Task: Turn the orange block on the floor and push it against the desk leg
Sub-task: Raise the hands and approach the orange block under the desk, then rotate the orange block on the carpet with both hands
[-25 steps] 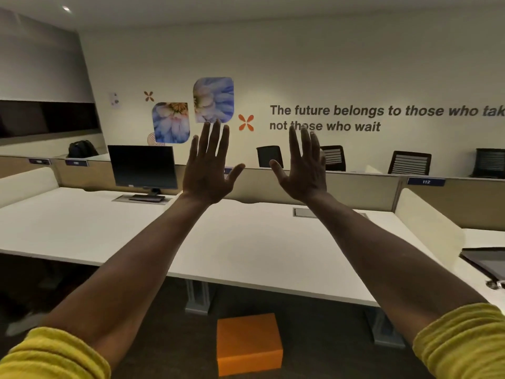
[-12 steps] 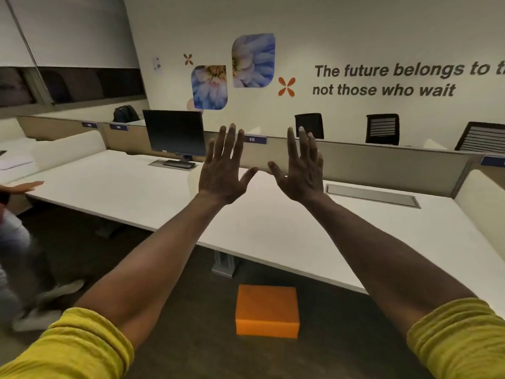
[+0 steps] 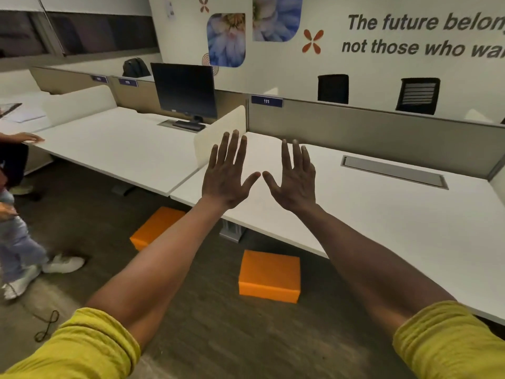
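Note:
An orange block lies flat on the dark floor just in front of the white desk. The grey desk leg stands a short way behind it and to its left, apart from it. A second orange block lies further left, partly behind my left forearm. My left hand and my right hand are raised side by side over the desk, backs toward me, fingers spread, holding nothing. Both are well above the blocks.
A dark monitor stands at the back of the left desk, next to a cream divider. Another person stands at the left edge, one hand on the desk. A cord lies on the floor.
The view has dipped down and swung left. My hands have sunk in the frame and their thumbs now nearly meet. A second orange block and more of the other person came into view.

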Motion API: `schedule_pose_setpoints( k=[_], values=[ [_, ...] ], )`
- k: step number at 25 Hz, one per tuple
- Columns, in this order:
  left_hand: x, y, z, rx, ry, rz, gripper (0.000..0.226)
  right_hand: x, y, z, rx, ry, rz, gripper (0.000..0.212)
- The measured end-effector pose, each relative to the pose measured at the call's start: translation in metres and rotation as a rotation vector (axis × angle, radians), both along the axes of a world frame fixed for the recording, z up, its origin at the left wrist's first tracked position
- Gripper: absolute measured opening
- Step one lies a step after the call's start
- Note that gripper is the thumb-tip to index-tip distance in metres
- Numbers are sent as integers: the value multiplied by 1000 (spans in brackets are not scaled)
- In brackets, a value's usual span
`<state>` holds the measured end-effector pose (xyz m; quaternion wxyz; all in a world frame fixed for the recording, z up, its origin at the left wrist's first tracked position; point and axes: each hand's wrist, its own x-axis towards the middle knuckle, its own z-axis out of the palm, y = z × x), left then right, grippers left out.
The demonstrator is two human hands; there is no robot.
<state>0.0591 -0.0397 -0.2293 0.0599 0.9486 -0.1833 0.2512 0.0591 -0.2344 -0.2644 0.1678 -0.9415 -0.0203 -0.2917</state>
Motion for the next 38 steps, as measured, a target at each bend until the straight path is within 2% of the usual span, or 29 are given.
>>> schedule_pose_setpoints(
  k=[10, 16, 21, 26, 32, 38],
  values=[
    [34, 57, -83, 27, 153, 4, 92, 21, 48, -79, 20, 156, -42, 90],
    [63, 95, -136, 39, 285, -74, 92, 35, 96, -127, 30, 291, -71, 92],
    [73, 119, -178, 45, 366, -140, 96, 30, 123, -162, 28, 398, -101, 93],
    [69, 133, -224, 53, 465, -119, 92, 20, 140, -201, -12, 492, -125, 90],
    [61, 140, -303, 82, 650, -68, 86, 9, 136, -290, -49, 688, -37, 88],
    [81, 134, -382, 137, 753, 32, 83, 46, 130, -368, -19, 851, -29, 83]
  ],
)
